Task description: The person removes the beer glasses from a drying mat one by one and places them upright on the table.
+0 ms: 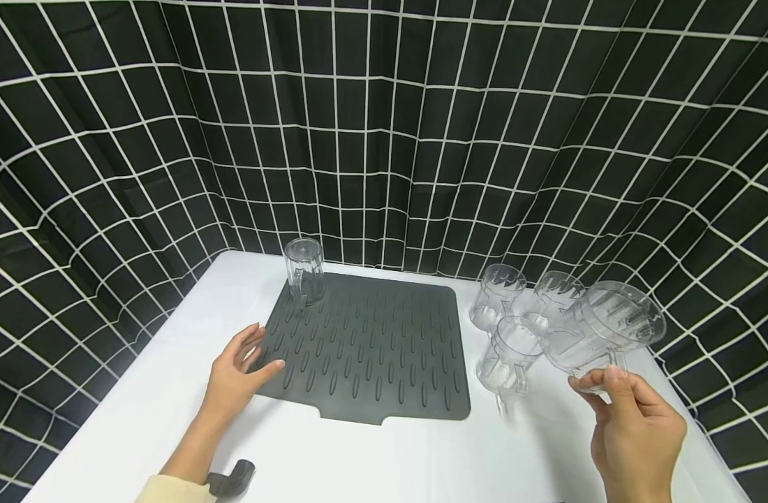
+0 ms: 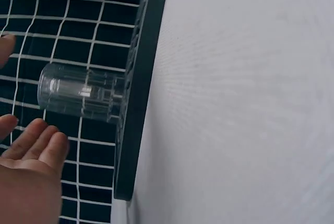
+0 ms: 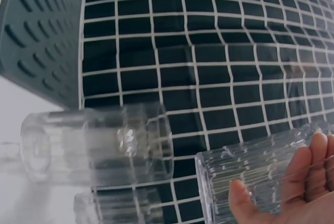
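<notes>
My right hand (image 1: 638, 423) pinches the handle of a clear mug (image 1: 604, 325) between thumb and fingers, the mug tilted over the table's right side. In the right wrist view this ribbed mug (image 3: 235, 169) lies along the fingers. Three more clear mugs stand to its left: a front one (image 1: 512, 346), a back left one (image 1: 497, 297) and a back right one (image 1: 556, 293). My left hand (image 1: 236, 374) holds nothing, its fingers spread at the left edge of a dark grey ridged mat (image 1: 371, 349). Another clear mug (image 1: 305, 269) stands on the mat's back left corner.
The white table (image 1: 434, 454) carries the mat and the mugs. A black curtain with a white grid (image 1: 371, 140) encloses the back and both sides. Beside my left forearm shows a black curved piece (image 1: 233, 479).
</notes>
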### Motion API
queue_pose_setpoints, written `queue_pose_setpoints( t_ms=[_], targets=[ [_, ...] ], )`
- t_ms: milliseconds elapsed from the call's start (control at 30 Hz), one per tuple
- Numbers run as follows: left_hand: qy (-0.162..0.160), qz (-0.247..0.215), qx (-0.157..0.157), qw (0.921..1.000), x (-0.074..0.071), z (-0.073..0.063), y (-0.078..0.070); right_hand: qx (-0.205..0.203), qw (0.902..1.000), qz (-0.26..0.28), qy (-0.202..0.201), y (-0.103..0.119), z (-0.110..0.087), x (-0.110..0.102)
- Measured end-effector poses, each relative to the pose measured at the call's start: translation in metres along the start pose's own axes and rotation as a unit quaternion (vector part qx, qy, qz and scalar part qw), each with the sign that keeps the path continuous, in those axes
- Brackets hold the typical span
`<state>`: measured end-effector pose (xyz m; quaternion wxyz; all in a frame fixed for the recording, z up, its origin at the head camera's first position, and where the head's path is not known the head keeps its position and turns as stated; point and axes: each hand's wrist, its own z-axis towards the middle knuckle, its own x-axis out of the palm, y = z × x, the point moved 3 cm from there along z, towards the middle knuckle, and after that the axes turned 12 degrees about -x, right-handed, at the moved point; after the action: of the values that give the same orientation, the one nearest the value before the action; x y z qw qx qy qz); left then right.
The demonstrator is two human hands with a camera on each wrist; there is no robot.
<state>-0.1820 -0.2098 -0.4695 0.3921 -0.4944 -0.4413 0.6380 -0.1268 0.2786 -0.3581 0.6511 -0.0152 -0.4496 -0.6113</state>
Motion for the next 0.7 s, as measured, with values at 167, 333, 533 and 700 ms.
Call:
queue_pose_setpoints(
  t_ms=[167,333,533,700],
  targets=[
    [-0.016,0.008,-0.027,0.9995,-0.005,-0.003,0.012,0.011,0.9998,0.005,-0.013,-0.003,0.0,-0.01],
    [-0.032,0.005,-0.052,0.9981,-0.01,-0.006,0.02,0.019,0.9997,-0.003,-0.013,-0.008,0.002,-0.019],
    [-0.035,0.036,-0.092,0.9945,-0.014,-0.008,0.027,0.049,0.997,-0.047,-0.038,-0.015,0.002,-0.036],
    [0.007,0.096,-0.136,0.986,-0.013,-0.008,0.033,0.077,0.9934,-0.068,-0.051,-0.024,0.004,-0.053]
  ],
)
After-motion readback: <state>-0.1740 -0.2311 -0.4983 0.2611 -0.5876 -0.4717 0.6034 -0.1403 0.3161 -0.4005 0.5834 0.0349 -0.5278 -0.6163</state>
